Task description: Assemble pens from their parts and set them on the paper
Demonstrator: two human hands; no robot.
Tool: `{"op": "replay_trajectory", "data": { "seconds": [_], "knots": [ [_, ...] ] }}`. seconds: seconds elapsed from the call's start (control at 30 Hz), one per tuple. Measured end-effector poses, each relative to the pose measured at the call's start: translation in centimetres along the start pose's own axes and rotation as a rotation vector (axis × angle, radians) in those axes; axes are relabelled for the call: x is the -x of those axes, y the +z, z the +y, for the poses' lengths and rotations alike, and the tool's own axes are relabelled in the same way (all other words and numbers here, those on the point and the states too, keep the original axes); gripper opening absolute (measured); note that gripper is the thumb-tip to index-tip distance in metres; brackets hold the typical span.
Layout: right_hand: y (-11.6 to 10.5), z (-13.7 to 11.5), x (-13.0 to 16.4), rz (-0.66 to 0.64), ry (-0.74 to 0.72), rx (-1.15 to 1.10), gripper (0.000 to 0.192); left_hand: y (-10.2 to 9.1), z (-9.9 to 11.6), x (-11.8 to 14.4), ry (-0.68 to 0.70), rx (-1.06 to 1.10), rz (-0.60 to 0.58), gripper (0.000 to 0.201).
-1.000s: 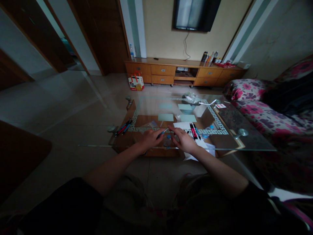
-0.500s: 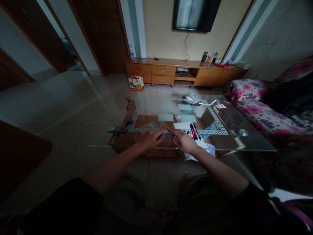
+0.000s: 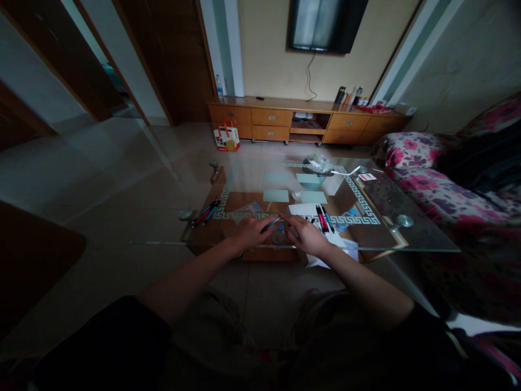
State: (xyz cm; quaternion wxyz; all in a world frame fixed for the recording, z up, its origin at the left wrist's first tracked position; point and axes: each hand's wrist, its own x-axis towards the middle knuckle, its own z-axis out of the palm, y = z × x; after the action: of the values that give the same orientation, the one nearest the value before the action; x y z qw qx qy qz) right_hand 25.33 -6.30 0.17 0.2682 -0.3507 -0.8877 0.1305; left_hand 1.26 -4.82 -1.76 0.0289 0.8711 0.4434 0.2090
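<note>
Left hand [image 3: 249, 231], centre of the frame, fingers curled round a blue pen [image 3: 270, 223]. Pen's long axis runs from the left hand's fingers up and to the right; its pale tip points at the right hand's fingertips. Right hand [image 3: 306, 235] just right of it, fingers bunched narrow and pinching toward that tip; whether they grip a small part or only touch the pen end, cannot tell in this dim view. So the pen lies between the two hands, body in the left, free end nearest the right.

Both hands rest at the near edge of the glass table [image 3: 391, 236]. Under and beyond the right hand, a white paper sheet [image 3: 303, 208]. On it, just right of the hands, a small cluster of red and blue pens [image 3: 323, 218], long axes pointing away up the frame. Well left of the left hand, a second bundle of pens [image 3: 207, 212], slanted. Further up the table: pale green cards [image 3: 275, 195], then a bowl [image 3: 314, 175].
</note>
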Motion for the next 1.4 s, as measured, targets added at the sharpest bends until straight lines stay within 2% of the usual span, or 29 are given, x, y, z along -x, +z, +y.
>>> {"op": "replay_trajectory", "data": {
  "seconds": [0.27, 0.5, 0.7, 1.0, 1.4],
  "knots": [
    [0.0, 0.3, 0.1, 0.022, 0.043, 0.019, 0.06, -0.1, 0.0, 0.0, -0.014, 0.04, -0.015, 0.036],
    [0.4, 1.6, 0.3, 0.185, 0.218, 0.074, 0.043, -0.4, 0.2, 0.0, -0.045, 0.004, -0.04, 0.037],
    [0.2, 2.3, 0.5, 0.226, 0.349, 0.096, 0.031, -0.3, 0.1, 0.1, -0.053, 0.0, -0.042, 0.038],
    [-0.2, 2.3, 0.5, 0.27, 0.347, 0.044, 0.02, 0.1, -0.3, 0.1, -0.034, -0.004, -0.035, 0.038],
    [-1.1, 2.8, 0.6, 0.285, 0.359, 0.077, 0.028, 0.0, -0.2, 0.2, -0.032, -0.028, -0.025, 0.038]
  ]
}}
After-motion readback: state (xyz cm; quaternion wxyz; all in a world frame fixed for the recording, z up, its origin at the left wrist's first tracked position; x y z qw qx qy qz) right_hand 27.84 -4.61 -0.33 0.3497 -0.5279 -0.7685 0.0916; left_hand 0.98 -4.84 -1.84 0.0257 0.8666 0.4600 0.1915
